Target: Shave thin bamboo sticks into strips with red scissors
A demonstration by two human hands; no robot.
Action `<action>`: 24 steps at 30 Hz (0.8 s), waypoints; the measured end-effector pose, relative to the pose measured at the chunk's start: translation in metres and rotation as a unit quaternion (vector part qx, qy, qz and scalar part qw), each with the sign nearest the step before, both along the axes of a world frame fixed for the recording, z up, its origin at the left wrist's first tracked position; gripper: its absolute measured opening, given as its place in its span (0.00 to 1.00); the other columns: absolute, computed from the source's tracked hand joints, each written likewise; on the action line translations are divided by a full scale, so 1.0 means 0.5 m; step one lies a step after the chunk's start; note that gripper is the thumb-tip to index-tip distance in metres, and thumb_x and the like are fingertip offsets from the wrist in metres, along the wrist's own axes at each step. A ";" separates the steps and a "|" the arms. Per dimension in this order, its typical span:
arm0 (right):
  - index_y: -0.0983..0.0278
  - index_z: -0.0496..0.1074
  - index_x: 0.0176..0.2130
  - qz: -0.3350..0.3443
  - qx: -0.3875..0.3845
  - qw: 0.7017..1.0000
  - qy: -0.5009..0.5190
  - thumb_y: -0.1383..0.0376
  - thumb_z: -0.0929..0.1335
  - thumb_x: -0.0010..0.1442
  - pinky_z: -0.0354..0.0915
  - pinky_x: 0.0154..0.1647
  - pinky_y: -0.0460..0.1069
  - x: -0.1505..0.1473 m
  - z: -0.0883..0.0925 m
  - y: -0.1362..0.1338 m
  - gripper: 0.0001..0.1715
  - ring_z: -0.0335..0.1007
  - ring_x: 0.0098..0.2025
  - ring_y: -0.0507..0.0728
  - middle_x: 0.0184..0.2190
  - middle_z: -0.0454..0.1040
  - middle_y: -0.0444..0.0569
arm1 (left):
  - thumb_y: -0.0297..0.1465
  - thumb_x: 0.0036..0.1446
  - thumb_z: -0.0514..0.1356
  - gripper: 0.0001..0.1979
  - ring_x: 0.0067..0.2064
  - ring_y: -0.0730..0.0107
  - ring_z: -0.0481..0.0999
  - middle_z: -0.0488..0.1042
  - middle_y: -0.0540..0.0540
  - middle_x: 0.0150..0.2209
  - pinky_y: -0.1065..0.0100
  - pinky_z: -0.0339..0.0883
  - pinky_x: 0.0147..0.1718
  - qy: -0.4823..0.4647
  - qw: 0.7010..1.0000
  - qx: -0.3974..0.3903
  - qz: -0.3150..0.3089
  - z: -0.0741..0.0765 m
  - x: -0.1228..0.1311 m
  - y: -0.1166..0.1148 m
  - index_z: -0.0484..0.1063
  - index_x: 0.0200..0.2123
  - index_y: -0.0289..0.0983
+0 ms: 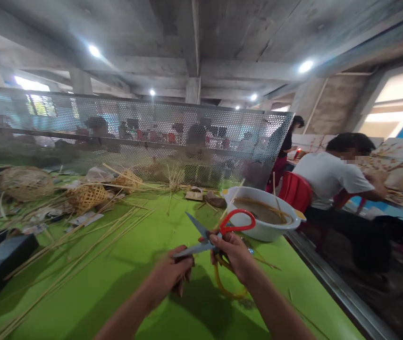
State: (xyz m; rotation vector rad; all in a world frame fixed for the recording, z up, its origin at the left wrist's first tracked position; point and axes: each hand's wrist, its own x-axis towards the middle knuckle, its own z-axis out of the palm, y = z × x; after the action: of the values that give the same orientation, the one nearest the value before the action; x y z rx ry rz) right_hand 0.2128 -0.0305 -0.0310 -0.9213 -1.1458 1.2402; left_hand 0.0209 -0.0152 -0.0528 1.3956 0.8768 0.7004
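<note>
In front of me, over the green table, a pair of scissors is spread with its blades pointing left. My right hand grips it close to the pivot, not through the loops. One red handle loop rises above that hand; a yellow loop hangs below it, probably the other handle. My left hand is closed, fingers curled and slightly blurred, right at the tip of the lower blade. Whatever lies inside those fingers is hidden. Just beyond my right hand stands a white basin of brownish water, with thin strips sticking out.
Long bamboo strips stretch across the left of the green table. Woven bamboo baskets and scraps lie behind them, a dark box at far left. A perforated metal screen borders the back. A seated person works at right.
</note>
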 end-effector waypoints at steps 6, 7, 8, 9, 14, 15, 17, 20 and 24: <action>0.66 0.72 0.33 -0.063 0.021 0.998 -0.005 0.53 0.73 0.51 0.61 0.19 0.42 0.041 -0.003 0.005 0.18 0.65 0.17 0.49 0.17 0.71 0.41 | 0.48 0.52 0.58 0.18 0.13 0.82 0.56 0.66 0.56 0.16 0.77 0.51 0.12 0.056 0.998 -0.012 0.029 -0.023 -0.066 -0.076 0.64 0.28 0.38; 0.66 0.72 0.33 -0.068 0.023 0.997 -0.005 0.54 0.73 0.51 0.61 0.19 0.42 0.046 -0.005 0.006 0.18 0.66 0.17 0.49 0.17 0.71 0.41 | 0.48 0.52 0.58 0.18 0.13 0.82 0.55 0.64 0.56 0.15 0.78 0.50 0.12 0.061 0.997 -0.017 0.038 -0.026 -0.078 -0.089 0.66 0.28 0.37; 0.65 0.72 0.32 -0.072 0.025 0.997 -0.005 0.54 0.73 0.50 0.61 0.20 0.42 0.050 -0.006 0.006 0.18 0.66 0.18 0.49 0.17 0.71 0.41 | 0.48 0.52 0.58 0.19 0.13 0.82 0.53 0.62 0.57 0.14 0.78 0.50 0.12 0.061 0.997 -0.023 0.047 -0.029 -0.089 -0.103 0.67 0.29 0.37; 0.65 0.72 0.32 -0.076 0.025 0.997 -0.006 0.54 0.73 0.50 0.61 0.20 0.42 0.053 -0.006 0.006 0.18 0.66 0.18 0.49 0.17 0.71 0.41 | 0.48 0.52 0.58 0.19 0.13 0.82 0.52 0.61 0.58 0.14 0.78 0.49 0.12 0.057 0.996 -0.030 0.056 -0.031 -0.099 -0.116 0.68 0.31 0.36; 0.65 0.71 0.32 -0.113 0.026 0.993 -0.011 0.53 0.74 0.49 0.61 0.20 0.42 0.058 0.002 -0.004 0.18 0.66 0.18 0.48 0.16 0.71 0.40 | 0.46 0.52 0.58 0.17 0.12 0.81 0.51 0.60 0.58 0.13 0.77 0.47 0.12 0.044 0.993 -0.078 0.081 -0.035 -0.129 -0.184 0.71 0.31 0.37; 0.65 0.71 0.33 -0.117 0.024 0.993 -0.014 0.53 0.74 0.49 0.61 0.20 0.42 0.061 0.004 -0.009 0.18 0.66 0.17 0.48 0.17 0.71 0.40 | 0.45 0.53 0.58 0.16 0.13 0.81 0.51 0.60 0.58 0.13 0.77 0.47 0.12 0.043 0.992 -0.084 0.082 -0.036 -0.130 -0.197 0.71 0.31 0.37; 0.65 0.72 0.33 -0.120 0.018 0.992 -0.025 0.54 0.74 0.48 0.61 0.19 0.43 0.073 0.011 -0.025 0.19 0.65 0.18 0.49 0.18 0.72 0.41 | 0.43 0.54 0.57 0.14 0.13 0.81 0.49 0.59 0.58 0.13 0.77 0.46 0.12 0.034 0.992 -0.088 0.088 -0.041 -0.126 -0.220 0.70 0.31 0.37; 0.66 0.74 0.36 -0.133 0.002 0.990 -0.047 0.55 0.75 0.47 0.62 0.20 0.43 0.114 0.024 -0.070 0.20 0.66 0.19 0.49 0.21 0.74 0.43 | 0.44 0.54 0.57 0.14 0.13 0.81 0.44 0.55 0.60 0.11 0.76 0.41 0.12 0.005 0.990 -0.090 0.110 -0.059 -0.108 -0.247 0.69 0.29 0.38; 0.66 0.75 0.36 -0.216 -0.010 0.966 -0.140 0.56 0.74 0.49 0.62 0.20 0.44 0.178 0.039 -0.185 0.18 0.67 0.20 0.51 0.17 0.72 0.45 | 0.44 0.53 0.58 0.15 0.13 0.81 0.42 0.53 0.60 0.11 0.75 0.38 0.13 -0.038 0.985 -0.105 0.134 -0.097 -0.076 -0.274 0.68 0.30 0.38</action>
State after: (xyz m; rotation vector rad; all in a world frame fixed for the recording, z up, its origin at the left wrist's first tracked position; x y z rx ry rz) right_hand 0.3017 -0.1229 -0.0117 -1.3117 -1.0735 0.7850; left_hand -0.0170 -0.1522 -0.1011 1.0670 1.0572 0.8322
